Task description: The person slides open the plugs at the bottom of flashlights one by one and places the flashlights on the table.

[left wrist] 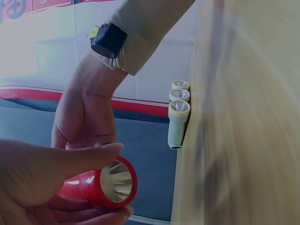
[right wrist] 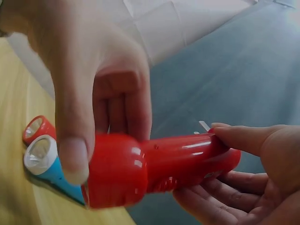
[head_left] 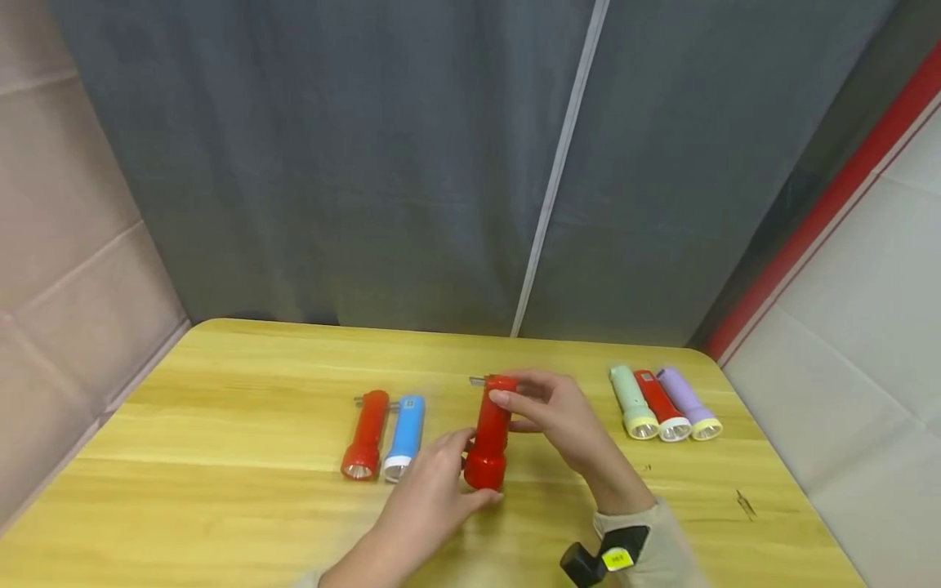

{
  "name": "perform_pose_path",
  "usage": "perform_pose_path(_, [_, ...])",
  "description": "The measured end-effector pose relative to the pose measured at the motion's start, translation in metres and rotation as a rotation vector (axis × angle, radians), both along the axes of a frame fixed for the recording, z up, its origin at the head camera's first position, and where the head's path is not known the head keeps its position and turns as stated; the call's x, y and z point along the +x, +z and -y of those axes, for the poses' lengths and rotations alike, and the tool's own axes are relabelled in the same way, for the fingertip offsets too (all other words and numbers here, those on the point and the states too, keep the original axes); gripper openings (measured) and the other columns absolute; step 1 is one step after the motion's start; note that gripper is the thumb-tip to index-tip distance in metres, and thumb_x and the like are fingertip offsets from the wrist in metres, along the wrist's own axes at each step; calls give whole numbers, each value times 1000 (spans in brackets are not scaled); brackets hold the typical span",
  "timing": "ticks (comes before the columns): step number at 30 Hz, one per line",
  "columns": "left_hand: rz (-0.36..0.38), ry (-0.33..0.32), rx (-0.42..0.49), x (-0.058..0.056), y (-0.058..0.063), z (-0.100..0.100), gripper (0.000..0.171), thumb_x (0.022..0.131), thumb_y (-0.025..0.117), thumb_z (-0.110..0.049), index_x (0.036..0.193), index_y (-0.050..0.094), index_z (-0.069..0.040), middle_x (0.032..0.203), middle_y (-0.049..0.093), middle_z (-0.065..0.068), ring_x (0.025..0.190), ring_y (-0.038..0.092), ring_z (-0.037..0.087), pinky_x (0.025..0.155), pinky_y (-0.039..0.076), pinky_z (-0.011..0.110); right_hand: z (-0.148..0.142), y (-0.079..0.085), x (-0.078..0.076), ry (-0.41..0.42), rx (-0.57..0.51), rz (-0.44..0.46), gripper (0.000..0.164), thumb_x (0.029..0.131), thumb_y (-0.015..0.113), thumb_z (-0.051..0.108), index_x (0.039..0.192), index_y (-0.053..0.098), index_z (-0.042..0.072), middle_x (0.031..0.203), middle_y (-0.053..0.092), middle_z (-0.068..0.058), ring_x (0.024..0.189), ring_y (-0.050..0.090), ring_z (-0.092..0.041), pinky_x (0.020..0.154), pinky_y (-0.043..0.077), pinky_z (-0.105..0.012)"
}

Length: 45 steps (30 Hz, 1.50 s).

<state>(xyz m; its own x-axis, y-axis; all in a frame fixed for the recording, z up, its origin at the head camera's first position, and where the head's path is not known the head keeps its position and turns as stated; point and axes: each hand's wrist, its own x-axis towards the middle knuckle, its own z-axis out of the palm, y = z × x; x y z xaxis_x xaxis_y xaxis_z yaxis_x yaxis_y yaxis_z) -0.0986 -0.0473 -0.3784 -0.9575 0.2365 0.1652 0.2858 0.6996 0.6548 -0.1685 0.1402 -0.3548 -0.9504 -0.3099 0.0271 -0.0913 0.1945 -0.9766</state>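
Observation:
Both hands hold a red flashlight (head_left: pixel 491 433) above the table, its lens end toward the person. My left hand (head_left: pixel 434 482) grips the wide head between thumb and fingers. At the tail, my right hand (head_left: pixel 555 408) pinches the body with thumb and fingertips. Metal prongs (right wrist: pixel 204 125) stick out from the side near the tail, as the right wrist view shows. In the left wrist view the silver reflector (left wrist: pixel 117 182) faces the camera. Left of the hands lie another red flashlight (head_left: pixel 367 437), also with prongs out, and a blue flashlight (head_left: pixel 407 433) with a white head.
On the right of the wooden table (head_left: pixel 220 523) lie a green flashlight (head_left: pixel 631 398), a red one with a white head (head_left: pixel 658 400) and a purple one (head_left: pixel 684 396), side by side. A grey curtain (head_left: pixel 331 163) hangs behind the table, with pale walls at both sides.

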Motion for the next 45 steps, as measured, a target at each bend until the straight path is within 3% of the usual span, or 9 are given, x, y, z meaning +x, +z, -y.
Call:
perform_pose_path(6, [-36, 65, -61, 6, -3, 3, 70, 71, 93, -23, 127, 61, 3, 117, 71, 17, 93, 72, 26, 81, 62, 42, 9, -14, -11, 14, 5, 58, 44, 95, 72, 30, 126, 66, 0, 121, 70, -20, 97, 71, -23, 80, 63, -44])
perform_pose_path(9, [-116, 59, -108, 10, -5, 3, 60, 73, 91, -20, 121, 63, 3, 107, 73, 15, 85, 73, 23, 75, 63, 36, 12, -20, -16, 18, 12, 81, 45, 94, 72, 31, 125, 66, 0, 122, 70, -20, 96, 71, -23, 80, 63, -44])
perform_pose_path(13, [-277, 49, -214, 14, -9, 1, 50, 76, 89, -17, 112, 61, 2, 86, 74, 9, 68, 72, 20, 60, 60, 28, 15, -25, -19, 9, 28, 120, 46, 94, 72, 33, 125, 67, 0, 121, 70, -18, 96, 70, -22, 79, 63, -42])
perform_pose_path(18, [-377, 67, -305, 16, -13, -3, 56, 78, 88, -18, 120, 58, 5, 84, 76, 10, 60, 71, 20, 52, 55, 22, 25, -28, -23, -30, 51, 171, 45, 93, 73, 36, 122, 69, 1, 116, 71, -15, 94, 69, -23, 77, 63, -39])
perform_pose_path(23, [-388, 51, -312, 15, -17, -4, 55, 81, 86, -20, 123, 56, 0, 85, 77, 10, 61, 71, 19, 51, 55, 21, 34, -33, -27, -52, 70, 175, 45, 92, 74, 36, 118, 71, 0, 110, 72, -15, 90, 68, -22, 74, 63, -38])
perform_pose_path(28, [-416, 28, -331, 13, -23, -1, 40, 80, 86, -20, 109, 61, -7, 73, 72, 4, 55, 67, 16, 46, 49, 20, 40, -40, -28, -69, 118, 190, 50, 90, 75, 42, 118, 71, 1, 107, 73, -13, 84, 70, -21, 73, 63, -36])
perform_pose_path(33, [-375, -4, -338, 9, -27, 2, 34, 80, 86, -19, 102, 63, -7, 74, 73, 5, 58, 68, 16, 49, 50, 19, 43, -46, -30, -85, 140, 215, 55, 89, 75, 44, 123, 69, 1, 108, 72, -13, 80, 72, -21, 73, 63, -35])
perform_pose_path(40, [-297, -26, -345, 6, -25, 6, 35, 81, 85, -19, 104, 63, -7, 75, 73, 5, 60, 68, 15, 51, 50, 19, 47, -51, -31, -92, 119, 230, 50, 90, 75, 42, 117, 71, 0, 99, 73, -13, 75, 73, -21, 71, 63, -33])
perform_pose_path(45, [-247, -18, -348, 2, -21, 8, 35, 79, 86, -18, 105, 66, -7, 77, 73, 5, 62, 68, 16, 52, 51, 21, 50, -56, -33, -112, 167, 185, 50, 88, 76, 47, 110, 73, 3, 93, 73, -10, 71, 70, -19, 68, 62, -32])
